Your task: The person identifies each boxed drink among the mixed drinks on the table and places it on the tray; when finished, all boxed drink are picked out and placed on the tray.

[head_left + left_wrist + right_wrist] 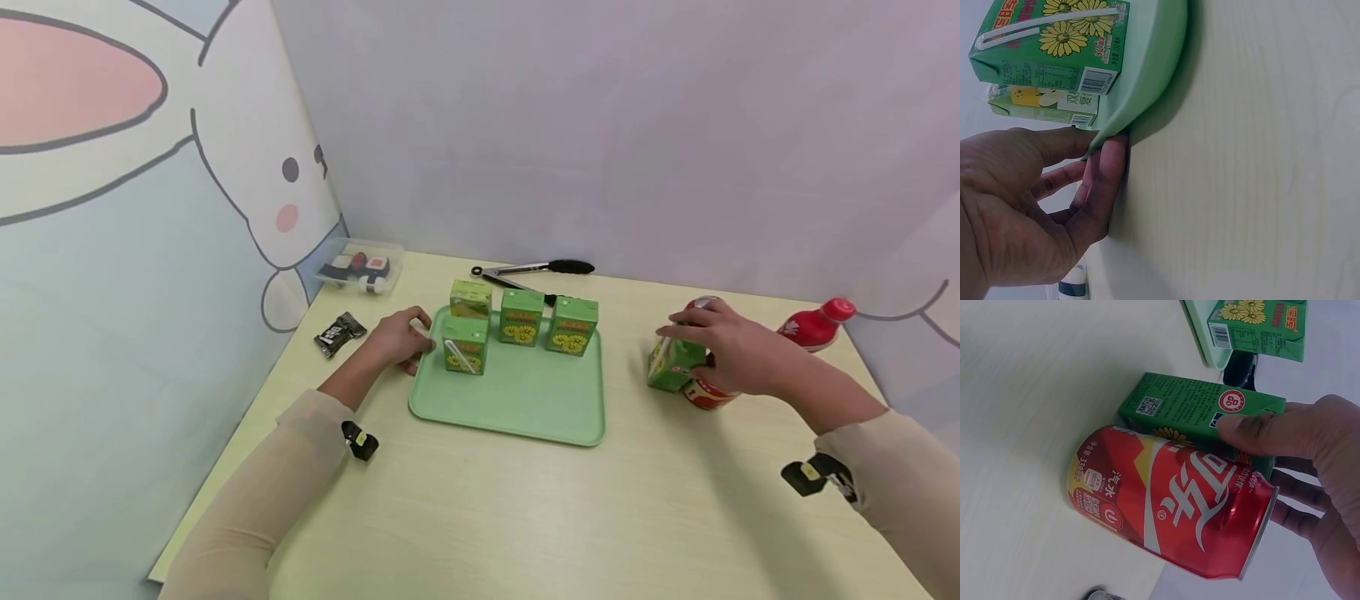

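At the left rim of a pale green tray (517, 404), my left hand (399, 340) pinches the edge. The left wrist view shows fingers (1110, 164) on both sides of that rim. Several green drink cartons stand on the tray, among them a front one with a white straw (466, 346) and a paler one (471, 300) behind it. To the tray's right, my right hand (738, 348) grips another green drink carton (667, 367), thumb (1260, 432) across its side. A red soda can (1172, 503) stands right beside this carton, partly hidden by the hand in the head view.
Black-handled tongs (525, 269) lie behind the tray. Far left, a clear plastic box (397, 250) holds small items, with black wrapped packets (339, 335) nearer. A red bottle (817, 325) lies at the right. Another can (705, 302) is partly behind my right hand. Walls border the table.
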Action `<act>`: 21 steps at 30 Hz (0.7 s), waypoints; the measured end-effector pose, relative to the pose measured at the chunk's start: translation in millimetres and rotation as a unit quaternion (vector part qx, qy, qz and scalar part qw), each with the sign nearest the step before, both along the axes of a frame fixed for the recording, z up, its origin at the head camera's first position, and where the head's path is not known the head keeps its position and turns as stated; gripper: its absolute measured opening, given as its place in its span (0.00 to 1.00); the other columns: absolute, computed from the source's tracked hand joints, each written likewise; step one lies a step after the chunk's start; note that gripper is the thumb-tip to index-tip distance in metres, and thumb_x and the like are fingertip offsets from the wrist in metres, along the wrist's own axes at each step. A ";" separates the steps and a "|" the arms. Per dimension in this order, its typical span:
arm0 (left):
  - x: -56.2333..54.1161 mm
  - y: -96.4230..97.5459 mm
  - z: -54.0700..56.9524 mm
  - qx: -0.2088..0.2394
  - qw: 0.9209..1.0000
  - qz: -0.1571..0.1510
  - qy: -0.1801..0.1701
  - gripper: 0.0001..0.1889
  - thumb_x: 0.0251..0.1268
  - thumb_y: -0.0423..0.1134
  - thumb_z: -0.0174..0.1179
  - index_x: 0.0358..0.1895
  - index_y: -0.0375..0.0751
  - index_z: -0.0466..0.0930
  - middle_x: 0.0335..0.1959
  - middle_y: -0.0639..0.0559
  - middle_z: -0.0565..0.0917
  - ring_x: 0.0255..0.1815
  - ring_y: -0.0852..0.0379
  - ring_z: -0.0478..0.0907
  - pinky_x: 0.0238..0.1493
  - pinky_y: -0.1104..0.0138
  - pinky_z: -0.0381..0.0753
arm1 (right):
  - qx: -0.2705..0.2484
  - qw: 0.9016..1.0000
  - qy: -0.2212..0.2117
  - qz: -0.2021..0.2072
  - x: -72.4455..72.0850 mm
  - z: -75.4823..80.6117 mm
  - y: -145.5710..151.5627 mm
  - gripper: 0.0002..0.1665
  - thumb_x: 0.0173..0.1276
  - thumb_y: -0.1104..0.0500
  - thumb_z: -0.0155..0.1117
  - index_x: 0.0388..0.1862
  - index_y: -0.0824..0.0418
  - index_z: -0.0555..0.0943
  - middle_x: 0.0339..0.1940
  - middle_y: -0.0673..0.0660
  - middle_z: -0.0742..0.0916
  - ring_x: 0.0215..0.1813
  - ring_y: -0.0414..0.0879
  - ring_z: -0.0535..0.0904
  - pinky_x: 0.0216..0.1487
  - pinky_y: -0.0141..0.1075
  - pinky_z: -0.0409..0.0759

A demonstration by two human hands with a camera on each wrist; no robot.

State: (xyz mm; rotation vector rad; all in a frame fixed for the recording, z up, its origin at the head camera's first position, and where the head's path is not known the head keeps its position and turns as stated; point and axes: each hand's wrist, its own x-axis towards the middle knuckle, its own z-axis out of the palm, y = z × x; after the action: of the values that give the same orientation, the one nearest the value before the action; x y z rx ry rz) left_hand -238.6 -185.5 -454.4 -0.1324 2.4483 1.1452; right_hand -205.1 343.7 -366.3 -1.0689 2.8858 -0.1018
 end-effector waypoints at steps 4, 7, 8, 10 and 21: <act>-0.4 -0.3 0.1 0.001 1.000 0.000 0.000 0.20 0.80 0.37 0.67 0.68 0.44 0.75 0.44 0.42 0.87 0.23 0.56 0.85 0.30 0.63 0.93 | -0.011 1.000 0.014 0.014 0.0 -0.3 -0.8 0.42 0.54 0.65 0.90 0.70 0.57 0.87 0.72 0.66 0.85 0.68 0.66 0.75 0.52 0.55 0.92; 0.0 -0.3 0.9 0.000 1.000 0.002 0.000 0.20 0.80 0.37 0.67 0.68 0.44 0.75 0.44 0.41 0.87 0.23 0.55 0.85 0.30 0.63 0.93 | -0.022 0.999 0.027 0.024 -0.7 -1.4 -1.3 0.40 0.54 0.64 0.91 0.68 0.57 0.88 0.69 0.66 0.87 0.66 0.66 0.76 0.51 0.56 0.91; 0.1 -0.4 0.9 -0.001 1.000 0.002 0.000 0.19 0.80 0.37 0.67 0.68 0.44 0.75 0.44 0.42 0.87 0.24 0.55 0.85 0.30 0.63 0.93 | -0.025 0.999 0.029 0.024 -1.0 -1.8 -1.8 0.40 0.54 0.63 0.92 0.68 0.58 0.88 0.69 0.66 0.87 0.66 0.66 0.77 0.52 0.57 0.91; 0.2 -0.6 0.8 -0.002 1.000 0.002 -0.001 0.20 0.80 0.37 0.67 0.68 0.44 0.75 0.44 0.41 0.87 0.24 0.55 0.85 0.30 0.63 0.93 | -0.029 0.999 0.030 0.021 -1.7 -2.9 -3.1 0.39 0.55 0.60 0.92 0.67 0.58 0.88 0.67 0.66 0.88 0.65 0.66 0.77 0.53 0.59 0.91; -0.3 -0.4 -1.1 -0.002 1.000 0.000 0.000 0.20 0.80 0.38 0.67 0.68 0.44 0.75 0.45 0.41 0.86 0.24 0.55 0.86 0.30 0.63 0.93 | -0.048 0.997 0.065 0.004 -2.7 -10.0 -9.1 0.36 0.55 0.48 0.92 0.62 0.58 0.91 0.55 0.61 0.92 0.60 0.64 0.81 0.55 0.61 0.88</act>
State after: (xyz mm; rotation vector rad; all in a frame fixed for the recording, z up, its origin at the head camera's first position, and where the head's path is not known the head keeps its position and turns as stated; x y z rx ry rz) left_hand -238.9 -185.9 -455.5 -0.1347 2.4521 1.1400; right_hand -207.8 334.6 -376.3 -1.1433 3.0196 -0.1788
